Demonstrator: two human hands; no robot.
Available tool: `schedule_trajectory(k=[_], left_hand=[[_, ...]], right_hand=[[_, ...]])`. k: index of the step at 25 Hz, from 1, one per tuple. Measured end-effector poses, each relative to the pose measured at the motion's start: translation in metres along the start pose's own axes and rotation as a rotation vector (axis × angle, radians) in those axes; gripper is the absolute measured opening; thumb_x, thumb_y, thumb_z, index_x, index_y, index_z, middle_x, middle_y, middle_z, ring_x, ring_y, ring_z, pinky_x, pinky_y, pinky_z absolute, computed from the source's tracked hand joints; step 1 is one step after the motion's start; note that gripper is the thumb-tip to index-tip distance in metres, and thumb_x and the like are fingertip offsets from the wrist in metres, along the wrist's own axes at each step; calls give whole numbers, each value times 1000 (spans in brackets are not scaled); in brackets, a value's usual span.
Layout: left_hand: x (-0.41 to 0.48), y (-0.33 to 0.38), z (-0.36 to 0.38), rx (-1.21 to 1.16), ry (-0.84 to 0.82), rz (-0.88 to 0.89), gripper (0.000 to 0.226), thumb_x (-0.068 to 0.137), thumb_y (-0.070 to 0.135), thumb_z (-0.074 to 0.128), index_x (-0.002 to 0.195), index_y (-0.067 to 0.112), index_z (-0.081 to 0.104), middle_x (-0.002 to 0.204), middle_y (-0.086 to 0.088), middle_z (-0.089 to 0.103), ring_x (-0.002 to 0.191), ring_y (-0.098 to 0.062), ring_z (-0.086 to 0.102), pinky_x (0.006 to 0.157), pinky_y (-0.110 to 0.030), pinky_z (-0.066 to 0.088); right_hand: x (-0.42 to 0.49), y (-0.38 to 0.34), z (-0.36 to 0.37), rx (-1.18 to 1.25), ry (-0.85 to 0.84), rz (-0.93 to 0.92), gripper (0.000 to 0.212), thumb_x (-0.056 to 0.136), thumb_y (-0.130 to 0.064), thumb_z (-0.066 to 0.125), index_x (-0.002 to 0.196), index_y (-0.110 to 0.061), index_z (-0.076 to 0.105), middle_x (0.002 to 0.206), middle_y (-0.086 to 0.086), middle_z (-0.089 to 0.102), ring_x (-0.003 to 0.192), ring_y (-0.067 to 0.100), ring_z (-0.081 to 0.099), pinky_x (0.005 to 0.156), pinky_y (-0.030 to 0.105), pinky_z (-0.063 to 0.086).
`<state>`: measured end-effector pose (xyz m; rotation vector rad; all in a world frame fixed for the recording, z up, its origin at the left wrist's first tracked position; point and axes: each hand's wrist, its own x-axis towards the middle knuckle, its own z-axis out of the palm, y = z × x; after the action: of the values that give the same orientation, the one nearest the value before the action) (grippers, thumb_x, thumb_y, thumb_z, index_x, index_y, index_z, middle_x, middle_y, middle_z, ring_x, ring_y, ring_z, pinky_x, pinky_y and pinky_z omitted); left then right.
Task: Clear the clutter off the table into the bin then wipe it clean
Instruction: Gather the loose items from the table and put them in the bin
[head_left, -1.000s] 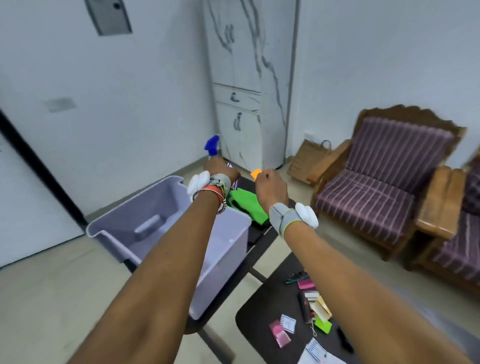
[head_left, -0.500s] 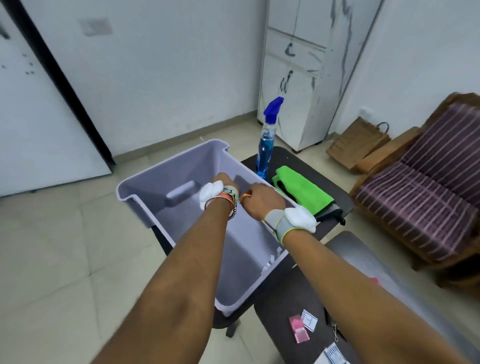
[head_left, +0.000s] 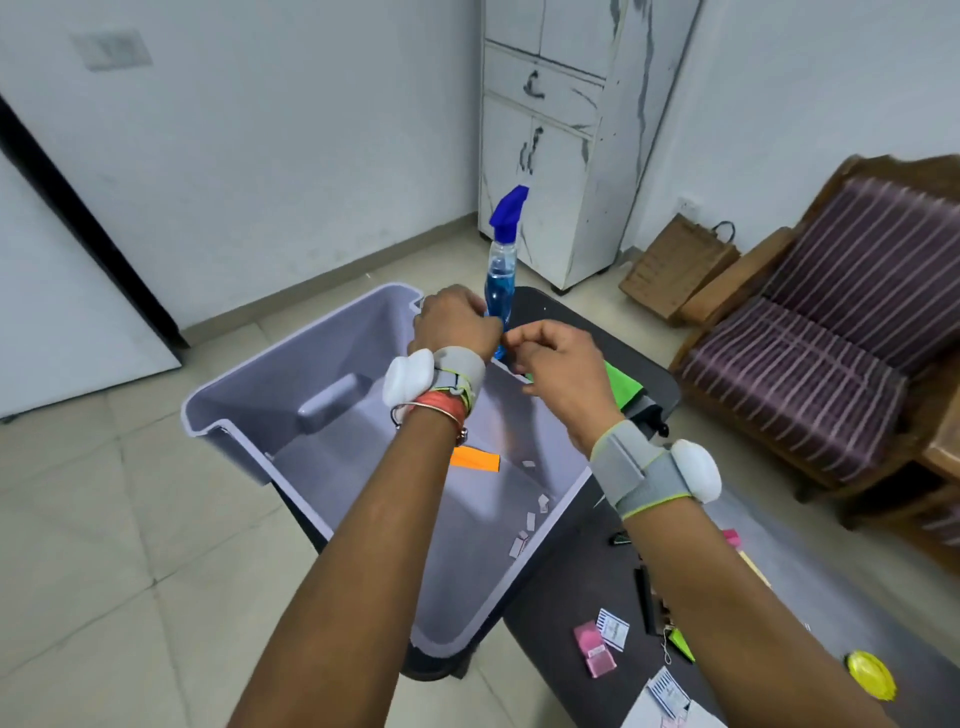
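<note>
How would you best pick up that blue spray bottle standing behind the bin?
Probably by the narrow clear neck of the spray bottle, just under the blue trigger head, coming from the right. It stands upright, and the bin and both hands crowd its lower body on the left, so fingers could wrap the neck freely.

Bare arms, grey wrist straps (head_left: 641, 475) w/ white pods, orange bangles (head_left: 439, 408) left wrist

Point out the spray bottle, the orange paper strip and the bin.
spray bottle (head_left: 500, 278): head view, on its clear body holding blue liquid.
orange paper strip (head_left: 475, 459): head view, on the strip's middle, inside the bin.
bin (head_left: 234, 382): head view, on the left rim.
</note>
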<state>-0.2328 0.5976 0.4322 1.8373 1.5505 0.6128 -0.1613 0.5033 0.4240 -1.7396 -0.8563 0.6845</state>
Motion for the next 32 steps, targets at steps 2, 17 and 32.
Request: schedule_trajectory(k=[2,17,32], left_hand=[[-21,26,5,-62,-13,82,14,76,24,65,90,27,69,104,2,70,100,-22,63,78,-25,45],[-208,115,159,-43,-619,350,8,79,18,71,73,22,69,98,-8,73,97,-30,67,84,-40,57],[-267,-52,449,363,-797,364,43,74,21,77,114,17,62,125,-10,59,115,-28,56,97,-34,46]], right_hand=[[-7,-5,-24,103,105,34,26,87,-9,51,72,-26,65,80,-4,67,72,12,59,71,32,51],[-149,119,-248,249,649,402,26,89,-8,45,77,-20,64,80,-2,65,68,14,58,61,26,46],[-205,460,-275,-105,624,858,28,84,-10,53,110,-12,63,105,9,64,91,24,57,80,32,50]])
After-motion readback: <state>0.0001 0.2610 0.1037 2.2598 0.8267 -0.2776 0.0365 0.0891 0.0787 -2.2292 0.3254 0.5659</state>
